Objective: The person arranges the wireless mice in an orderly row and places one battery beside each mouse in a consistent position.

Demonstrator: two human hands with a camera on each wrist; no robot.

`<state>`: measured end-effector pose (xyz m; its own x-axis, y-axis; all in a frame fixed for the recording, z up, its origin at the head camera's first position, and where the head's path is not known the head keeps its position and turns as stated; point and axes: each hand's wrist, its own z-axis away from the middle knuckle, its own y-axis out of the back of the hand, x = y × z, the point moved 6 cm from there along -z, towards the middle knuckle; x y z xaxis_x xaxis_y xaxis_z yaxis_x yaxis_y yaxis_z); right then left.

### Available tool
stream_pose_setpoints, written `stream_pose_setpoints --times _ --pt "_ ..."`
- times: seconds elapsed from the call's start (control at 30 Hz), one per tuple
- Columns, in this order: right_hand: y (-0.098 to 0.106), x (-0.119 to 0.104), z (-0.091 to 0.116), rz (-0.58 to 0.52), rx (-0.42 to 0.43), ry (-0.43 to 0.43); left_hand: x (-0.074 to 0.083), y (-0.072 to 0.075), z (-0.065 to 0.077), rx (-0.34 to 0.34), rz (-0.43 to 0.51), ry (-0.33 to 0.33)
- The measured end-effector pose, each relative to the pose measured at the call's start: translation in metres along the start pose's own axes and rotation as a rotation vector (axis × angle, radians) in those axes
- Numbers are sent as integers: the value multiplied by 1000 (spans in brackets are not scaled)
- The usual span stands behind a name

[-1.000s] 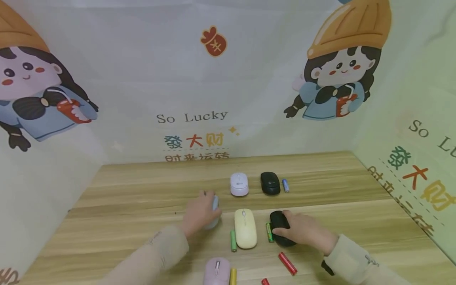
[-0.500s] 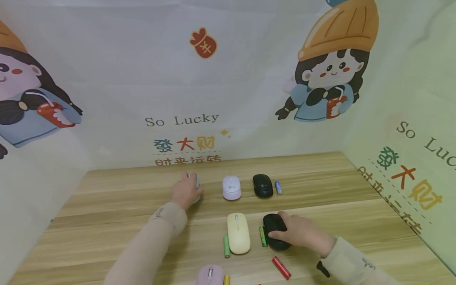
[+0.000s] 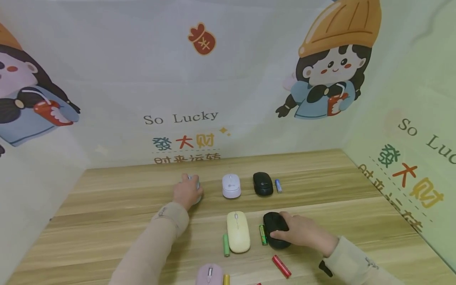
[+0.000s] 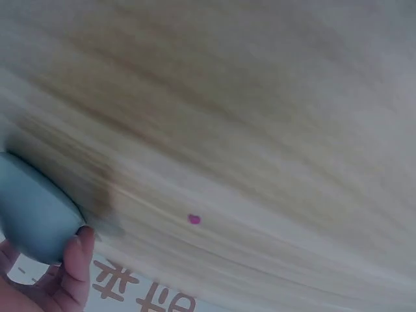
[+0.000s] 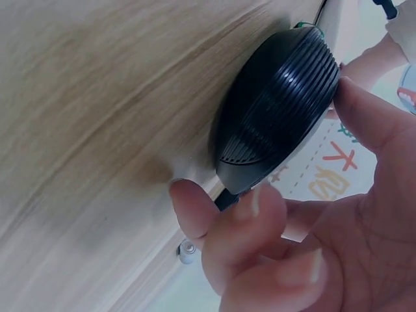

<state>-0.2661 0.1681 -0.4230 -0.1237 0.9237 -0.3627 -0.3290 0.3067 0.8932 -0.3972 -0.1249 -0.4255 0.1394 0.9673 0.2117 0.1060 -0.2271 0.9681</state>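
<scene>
Near the table's back left, my left hand [image 3: 187, 192] grips a light blue computer mouse [image 4: 39, 211], its thumb and fingers along the sides. In the head view the hand covers most of that mouse. My right hand [image 3: 299, 231] holds a black computer mouse [image 3: 273, 225] at the middle right of the table. The right wrist view shows the ribbed side of this black mouse [image 5: 279, 110] between thumb and fingertips. A green battery with gold markings [image 3: 263, 235] lies right beside its left edge.
A white mouse [image 3: 231, 186], another black mouse [image 3: 263, 183] and a blue battery [image 3: 278, 185] form the back row. Nearer are a yellow mouse [image 3: 238, 232], green battery [image 3: 226, 245], red battery [image 3: 281, 266], pink mouse [image 3: 210, 275] and yellow battery [image 3: 226, 279]. A printed cloth [image 3: 249, 79] encloses the table.
My left hand has carried the light blue mouse away from me, up level with the back row, and it has since stayed there. The right hand keeps its place on the black mouse.
</scene>
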Motion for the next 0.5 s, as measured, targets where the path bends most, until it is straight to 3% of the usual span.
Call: stream_pose_setpoints --times 0.17,0.3,0.4,0.5 --pt "-2 0 0 -10 -11 12 -2 1 4 -73 7 27" --pt "-1 -1 0 -23 -17 24 12 19 19 -65 -14 5" --pt "0 -1 1 -16 -17 27 34 40 53 -37 -62 -68" --pt "2 -2 1 -3 -16 25 60 46 105 -94 -148 -200"
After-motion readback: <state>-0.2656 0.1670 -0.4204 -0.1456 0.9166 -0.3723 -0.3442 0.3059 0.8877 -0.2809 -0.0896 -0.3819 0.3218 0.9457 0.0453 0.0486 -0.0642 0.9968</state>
